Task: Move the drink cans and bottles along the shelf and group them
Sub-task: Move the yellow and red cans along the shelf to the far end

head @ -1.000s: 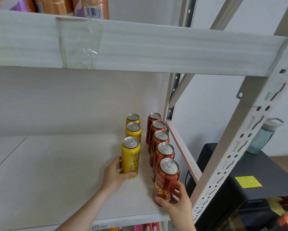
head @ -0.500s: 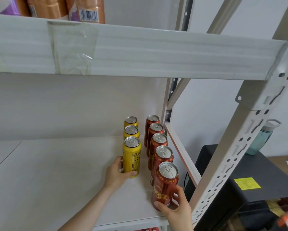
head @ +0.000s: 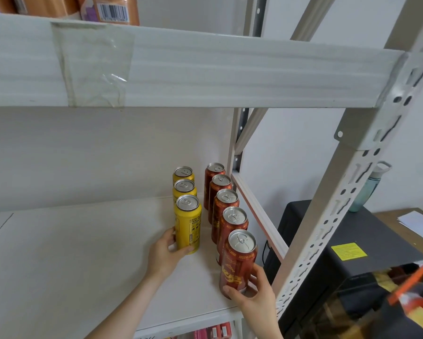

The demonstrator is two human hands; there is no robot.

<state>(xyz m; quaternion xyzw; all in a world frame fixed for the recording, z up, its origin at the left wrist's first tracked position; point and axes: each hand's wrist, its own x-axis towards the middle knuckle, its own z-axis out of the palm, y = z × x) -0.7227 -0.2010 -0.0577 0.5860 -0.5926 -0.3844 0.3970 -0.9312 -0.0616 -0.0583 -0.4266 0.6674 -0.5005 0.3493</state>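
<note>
Showing both hands working at the right end of the shelf (head: 83, 253), each one gripping the front can of its own row. The left hand (head: 165, 250) is wrapping the lower half of the yellow can (head: 188, 226), thumb lying on the near face and fingers curling round the far left side. The right hand (head: 252, 292) is clasping the base of the red can (head: 238, 263), thumb crossing the near face and fingers reaching round the right side. Both cans are standing upright on the board, long axes vertical and tabs up. The yellow row (head: 184, 188) is running back from its front can toward the rear wall as two more cans. The red row (head: 227, 199) is running back as four more, lying parallel and just beside the side rail (head: 257, 211). A narrow lane of bare board is separating the rows. The red can is sitting nearer the front edge than the yellow can, so the rows are ending unevenly. Whether either held can is touching the one behind cannot be told, since each is overlapping its neighbour in this view. Each row is lying straight beyond its grip, away from the person, so any closing-up is probably calling for a push along that line, left hand serving yellow and right hand serving red.
</note>
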